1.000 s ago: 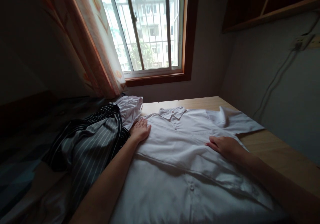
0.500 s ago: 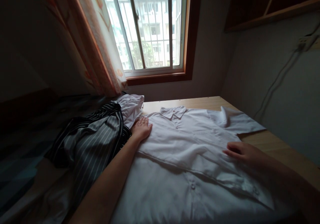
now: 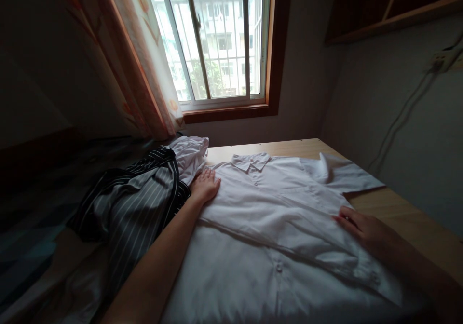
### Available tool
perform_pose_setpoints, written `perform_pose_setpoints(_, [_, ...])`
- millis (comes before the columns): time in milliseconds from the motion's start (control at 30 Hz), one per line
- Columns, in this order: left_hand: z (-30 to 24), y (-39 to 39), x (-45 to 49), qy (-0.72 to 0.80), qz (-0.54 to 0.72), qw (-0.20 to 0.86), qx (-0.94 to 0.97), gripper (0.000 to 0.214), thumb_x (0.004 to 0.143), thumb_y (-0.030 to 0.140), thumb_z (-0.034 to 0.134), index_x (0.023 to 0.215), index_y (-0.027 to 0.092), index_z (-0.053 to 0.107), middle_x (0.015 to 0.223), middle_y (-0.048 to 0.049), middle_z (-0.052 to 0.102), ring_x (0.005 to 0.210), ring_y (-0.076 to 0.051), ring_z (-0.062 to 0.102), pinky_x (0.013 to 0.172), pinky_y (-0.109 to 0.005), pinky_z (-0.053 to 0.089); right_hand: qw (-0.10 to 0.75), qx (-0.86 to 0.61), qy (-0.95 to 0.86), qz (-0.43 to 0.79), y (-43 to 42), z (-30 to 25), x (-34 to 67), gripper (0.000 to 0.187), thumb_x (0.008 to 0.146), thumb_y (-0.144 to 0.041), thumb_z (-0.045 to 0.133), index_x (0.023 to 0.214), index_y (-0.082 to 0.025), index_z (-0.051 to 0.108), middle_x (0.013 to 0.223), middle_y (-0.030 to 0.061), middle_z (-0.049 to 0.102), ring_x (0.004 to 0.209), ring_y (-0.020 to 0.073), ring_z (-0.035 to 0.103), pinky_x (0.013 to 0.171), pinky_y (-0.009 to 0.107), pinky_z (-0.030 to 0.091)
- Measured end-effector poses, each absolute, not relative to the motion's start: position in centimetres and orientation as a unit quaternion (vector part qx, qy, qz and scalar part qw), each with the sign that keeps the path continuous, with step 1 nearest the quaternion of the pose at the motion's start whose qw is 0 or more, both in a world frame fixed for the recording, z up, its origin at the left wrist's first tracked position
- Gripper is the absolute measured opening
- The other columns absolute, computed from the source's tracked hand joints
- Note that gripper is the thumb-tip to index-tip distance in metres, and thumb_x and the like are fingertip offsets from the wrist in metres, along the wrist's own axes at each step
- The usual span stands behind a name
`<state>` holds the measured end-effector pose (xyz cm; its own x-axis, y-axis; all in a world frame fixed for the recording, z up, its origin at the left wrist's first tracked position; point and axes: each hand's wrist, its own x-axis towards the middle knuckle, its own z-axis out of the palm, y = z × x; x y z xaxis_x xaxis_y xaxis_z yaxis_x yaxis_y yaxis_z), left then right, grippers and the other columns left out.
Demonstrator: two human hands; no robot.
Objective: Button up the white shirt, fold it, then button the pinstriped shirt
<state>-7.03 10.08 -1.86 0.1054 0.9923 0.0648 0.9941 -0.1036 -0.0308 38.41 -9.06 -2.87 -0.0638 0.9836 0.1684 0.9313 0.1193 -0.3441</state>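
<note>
A white collared shirt (image 3: 246, 247) lies front up, its collar toward the window. One long sleeve (image 3: 260, 213) is folded across the shirt front, its buttoned cuff at the lower right. The other sleeve (image 3: 356, 175) spreads out to the right. My left hand (image 3: 205, 185) rests flat on the shirt's left edge, fingers extended. At the shirt's right side, my right hand (image 3: 356, 222) has thumb and fingers curled together at the cloth. Exactly how much fabric sits between them is partly hidden.
A black-and-white striped garment (image 3: 141, 203) and a crumpled white cloth (image 3: 190, 155) are heaped at the left. The shirt is on a light wooden tabletop (image 3: 408, 213). Behind it are a barred window (image 3: 220, 49) and a curtain (image 3: 144, 73). A cord (image 3: 401, 104) hangs on the right wall.
My right hand has moved slightly right along the shirt's side, its fingers drawn closer together. The folded sleeve's cuff end has shifted a little right. My left hand stays put.
</note>
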Motion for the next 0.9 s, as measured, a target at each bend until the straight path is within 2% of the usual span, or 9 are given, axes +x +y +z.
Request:
perform_pose_setpoints(133, [-2.1,10.2,-7.2,-0.665,-0.023,0.04,-0.745,0.063,0.099,0.043,0.024,0.148,0.005,0.035,0.158,-0.0155,0.03,0.147,-0.024,0.025,0.12,-0.036,0.017,0.16,-0.658,-0.727,0.113,-9.2,-3.0,38.6,0.035,0.092,-0.057,0.043,0.084,-0.024,0.056,0.064,0.0011,0.066,0.058,0.0195,0.064,0.055,0.026,0.042])
perform_pose_setpoints(300, [-2.3,10.2,-7.1,-0.666,-0.027,0.05,-0.744,0.061,0.099,0.042,0.025,0.147,0.006,0.038,0.157,-0.0153,0.032,0.147,-0.025,0.027,0.119,-0.038,0.019,0.109,-0.667,-0.737,-0.012,-9.8,-4.1,39.3,0.032,0.092,-0.05,0.043,0.097,-0.025,0.062,0.073,0.0049,0.069,0.065,0.0249,0.067,0.055,0.03,0.042])
perform_pose_setpoints(400, [-2.3,10.2,-7.0,-0.669,-0.027,0.048,-0.741,0.061,0.099,0.043,0.026,0.147,0.006,0.038,0.157,-0.0158,0.032,0.146,-0.025,0.027,0.119,-0.038,0.019,0.124,-0.631,-0.754,-0.134,-9.7,-2.6,38.5,0.028,0.09,-0.044,0.047,0.096,-0.023,0.065,0.091,0.0116,0.07,0.086,0.0304,0.066,0.069,0.038,0.047])
perform_pose_setpoints(467, [-2.2,10.2,-7.0,-0.671,-0.03,0.047,-0.739,0.061,0.099,0.043,0.027,0.147,0.006,0.038,0.157,-0.016,0.032,0.146,-0.026,0.028,0.119,-0.039,0.021,0.145,-0.591,-0.777,-0.16,-9.1,-0.2,36.4,0.025,0.09,-0.04,0.049,0.092,-0.022,0.066,0.098,0.0131,0.069,0.094,0.0303,0.063,0.079,0.041,0.047])
perform_pose_setpoints(600, [-2.2,10.1,-6.9,-0.669,-0.044,0.052,-0.74,0.059,0.099,0.041,0.029,0.146,0.006,0.041,0.156,-0.0161,0.034,0.145,-0.027,0.03,0.118,-0.041,0.024,0.154,-0.516,-0.84,-0.061,-6.4,4.9,28.1,0.026,0.095,-0.025,0.044,0.092,-0.018,0.069,0.097,0.0116,0.068,0.091,0.0222,0.062,0.083,0.033,0.046])
perform_pose_setpoints(733, [-1.8,9.5,-6.6,-0.648,-0.077,0.099,-0.751,0.054,0.097,0.035,0.036,0.138,0.003,0.051,0.148,-0.0192,0.045,0.141,-0.028,0.037,0.117,-0.042,0.026,0.128,-0.454,-0.881,0.031,-2.3,6.1,18.9,0.029,0.093,-0.012,0.042,0.089,-0.014,0.071,0.097,0.0111,0.071,0.092,0.0187,0.063,0.085,0.027,0.045])
perform_pose_setpoints(800, [-1.4,9.0,-6.4,-0.621,-0.091,0.128,-0.768,0.047,0.096,0.03,0.039,0.129,0.003,0.058,0.14,-0.0194,0.054,0.136,-0.028,0.044,0.116,-0.039,0.028,0.112,-0.444,-0.887,0.066,-0.3,5.4,15.7,0.028,0.092,-0.011,0.045,0.094,-0.014,0.072,0.103,0.0111,0.072,0.094,0.0191,0.064,0.087,0.027,0.045])
perform_pose_setpoints(900, [-0.8,8.3,-6.0,-0.599,-0.099,0.141,-0.782,0.037,0.095,0.025,0.04,0.114,0.007,0.066,0.124,-0.0176,0.066,0.121,-0.026,0.057,0.108,-0.036,0.039,0.12,-0.467,-0.87,0.105,1.5,3.8,12.6,0.028,0.093,-0.022,0.05,0.11,-0.013,0.07,0.117,0.0137,0.069,0.108,0.0229,0.062,0.096,0.032,0.044])
